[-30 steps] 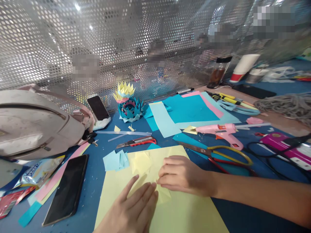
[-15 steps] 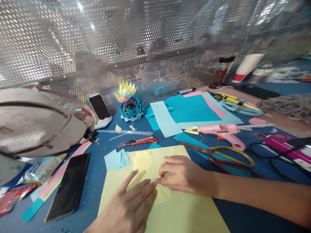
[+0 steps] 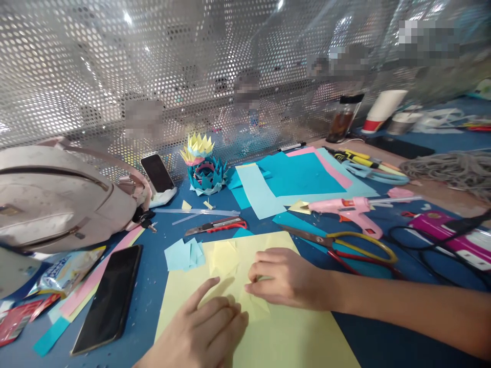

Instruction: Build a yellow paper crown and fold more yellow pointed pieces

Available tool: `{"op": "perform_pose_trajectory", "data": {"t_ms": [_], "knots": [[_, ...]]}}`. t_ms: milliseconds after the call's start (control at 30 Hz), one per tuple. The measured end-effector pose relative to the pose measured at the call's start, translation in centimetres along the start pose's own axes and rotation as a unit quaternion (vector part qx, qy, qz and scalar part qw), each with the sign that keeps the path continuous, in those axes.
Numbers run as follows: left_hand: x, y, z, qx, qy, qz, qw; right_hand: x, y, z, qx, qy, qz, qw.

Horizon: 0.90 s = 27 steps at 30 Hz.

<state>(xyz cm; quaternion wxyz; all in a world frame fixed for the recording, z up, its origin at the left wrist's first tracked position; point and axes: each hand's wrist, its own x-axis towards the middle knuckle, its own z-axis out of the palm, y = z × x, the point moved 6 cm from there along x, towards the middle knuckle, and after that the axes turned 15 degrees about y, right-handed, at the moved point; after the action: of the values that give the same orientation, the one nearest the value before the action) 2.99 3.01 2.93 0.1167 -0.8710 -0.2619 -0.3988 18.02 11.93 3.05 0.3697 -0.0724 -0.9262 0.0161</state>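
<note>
A small yellow folded paper piece (image 3: 251, 301) is pressed between both hands on a large yellow sheet (image 3: 291, 337), which lies on the blue table (image 3: 153, 286) at the 6 o'clock side of the view. The left hand (image 3: 203, 332) is laid flat on the piece with the fingers loosely curled and the index finger stretched toward 1 o'clock. The right hand (image 3: 286, 278) is curled, and its fingertips are pinched on the edge of the piece (the exact grip is partly hidden). At 10 o'clock from the hands, light blue paper squares (image 3: 184, 253) are seen, and a black phone (image 3: 109, 296) lies at 9 o'clock. Scissors (image 3: 345, 244) with yellow and red handles are placed at 2 o'clock, near a pink glue gun (image 3: 349, 209). A red cutter knife (image 3: 217, 225) lies at 12 o'clock, and behind it stands a paper flower (image 3: 203, 166).
</note>
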Motion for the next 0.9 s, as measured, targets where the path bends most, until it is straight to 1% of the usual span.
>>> {"op": "perform_pose_trajectory", "data": {"t_ms": [133, 200, 267, 333, 400, 433, 533, 600, 667, 733, 833, 900], "knots": [[1.0, 0.1, -0.4, 0.008, -0.022, -0.006, 1.0, -0.2, -0.3, 0.3, 0.033, -0.031, -0.001, 0.999], [1.3, 0.1, -0.5, 0.007, -0.025, -0.009, 1.0, -0.1, 0.1, 0.2, 0.042, -0.035, 0.022, 0.998], [1.4, 0.0, -0.4, 0.006, -0.03, -0.016, 0.999, 0.0, 0.6, 0.0, 0.036, -0.027, 0.051, 0.998], [1.3, 0.0, -0.3, 0.003, -0.023, -0.02, 1.0, 0.1, 0.9, -0.1, 0.028, -0.022, 0.065, 0.997], [1.1, 0.0, -0.3, 0.002, -0.004, -0.021, 1.0, 0.2, 1.0, -0.1, 0.022, -0.023, 0.061, 0.998], [0.9, 0.0, -0.2, 0.007, -0.004, -0.02, 1.0, 0.2, 0.9, -0.1, 0.019, -0.023, 0.057, 0.998], [0.8, -0.1, 0.1, 0.033, -0.035, -0.014, 0.999, 0.0, 0.8, 0.1, 0.016, -0.018, 0.053, 0.998], [0.9, -0.1, 0.2, 0.052, -0.059, -0.002, 0.997, -0.1, 0.8, 0.3, 0.024, -0.021, 0.066, 0.997], [1.1, -0.1, 0.2, 0.063, -0.072, 0.014, 0.995, -0.3, 1.0, 0.6, 0.038, -0.034, 0.097, 0.994], [1.1, -0.1, 0.3, 0.07, -0.076, 0.025, 0.994, -0.5, 1.3, 0.9, 0.041, -0.052, 0.146, 0.987], [1.0, 0.0, 0.3, 0.078, -0.064, 0.027, 0.994, -0.6, 1.8, 1.1, 0.03, -0.073, 0.218, 0.973], [0.9, 0.1, 0.4, 0.085, -0.057, 0.025, 0.994, -0.6, 1.9, 1.2, 0.032, -0.082, 0.248, 0.965]]}}
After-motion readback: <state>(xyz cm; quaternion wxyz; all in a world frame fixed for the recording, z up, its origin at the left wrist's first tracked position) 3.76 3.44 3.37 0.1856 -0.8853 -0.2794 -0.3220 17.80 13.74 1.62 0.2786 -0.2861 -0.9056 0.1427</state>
